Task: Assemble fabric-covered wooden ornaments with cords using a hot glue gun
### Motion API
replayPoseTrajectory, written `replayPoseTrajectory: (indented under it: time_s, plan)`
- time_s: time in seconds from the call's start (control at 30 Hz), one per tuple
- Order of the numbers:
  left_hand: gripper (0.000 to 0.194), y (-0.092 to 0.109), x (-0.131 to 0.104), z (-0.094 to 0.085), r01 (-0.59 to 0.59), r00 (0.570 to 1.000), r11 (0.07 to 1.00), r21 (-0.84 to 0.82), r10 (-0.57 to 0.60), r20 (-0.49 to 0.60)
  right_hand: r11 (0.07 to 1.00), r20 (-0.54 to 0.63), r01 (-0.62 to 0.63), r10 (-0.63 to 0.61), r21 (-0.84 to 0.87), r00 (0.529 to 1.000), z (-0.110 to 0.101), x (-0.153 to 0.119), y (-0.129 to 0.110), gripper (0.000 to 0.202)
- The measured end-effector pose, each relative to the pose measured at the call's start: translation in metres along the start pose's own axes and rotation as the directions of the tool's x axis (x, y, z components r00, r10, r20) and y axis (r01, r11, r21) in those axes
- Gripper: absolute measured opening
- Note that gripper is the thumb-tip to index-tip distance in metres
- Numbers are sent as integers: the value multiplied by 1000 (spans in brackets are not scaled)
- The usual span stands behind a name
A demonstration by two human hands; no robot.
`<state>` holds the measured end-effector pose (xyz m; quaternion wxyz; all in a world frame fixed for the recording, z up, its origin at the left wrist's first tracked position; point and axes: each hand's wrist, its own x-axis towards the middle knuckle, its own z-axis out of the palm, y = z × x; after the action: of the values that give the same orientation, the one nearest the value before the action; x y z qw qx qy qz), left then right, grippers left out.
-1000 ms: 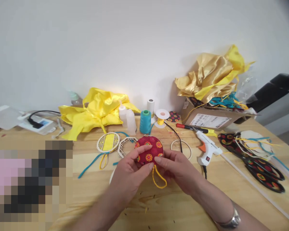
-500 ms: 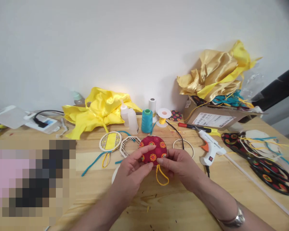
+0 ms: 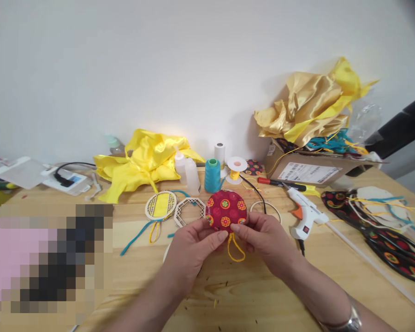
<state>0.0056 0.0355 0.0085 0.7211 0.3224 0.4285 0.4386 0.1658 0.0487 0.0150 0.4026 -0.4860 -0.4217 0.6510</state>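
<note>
A round disc covered in dark red flowered fabric [image 3: 225, 211] is held up over the table between both hands. My left hand [image 3: 193, 246] is closed on its lower left edge, thumb on the front and fingers behind. On the lower right edge, my right hand [image 3: 264, 235] pinches it the same way. From the disc's bottom hangs a yellow cord loop [image 3: 236, 251]. Just behind and left lie an octagonal wooden lattice frame [image 3: 180, 221] and a round lattice piece with yellow fabric [image 3: 161, 206]. A thin wooden ring [image 3: 278, 213] lies behind my right hand.
At the right are a white glue gun [image 3: 307, 216], black-handled scissors [image 3: 387, 242] and a cardboard box [image 3: 306, 173] heaped with fabric. Along the back stand a teal thread cone [image 3: 212, 177], a yellow cord spool [image 3: 236, 165], plastic bottles [image 3: 192, 177] and yellow satin [image 3: 141, 161].
My left fingers have come off the disc's front and now sit behind its edge, with the thumb still in front. The disc is lifted slightly and its face shows more fully.
</note>
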Motion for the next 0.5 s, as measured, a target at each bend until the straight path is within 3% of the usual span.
replayPoseTrajectory:
  time_s: [0.5]
  plan:
    - [24,-5,1,1,-32,999,997,75,35,-39,999,30,-14,15,-42,999,5,-3,4,29]
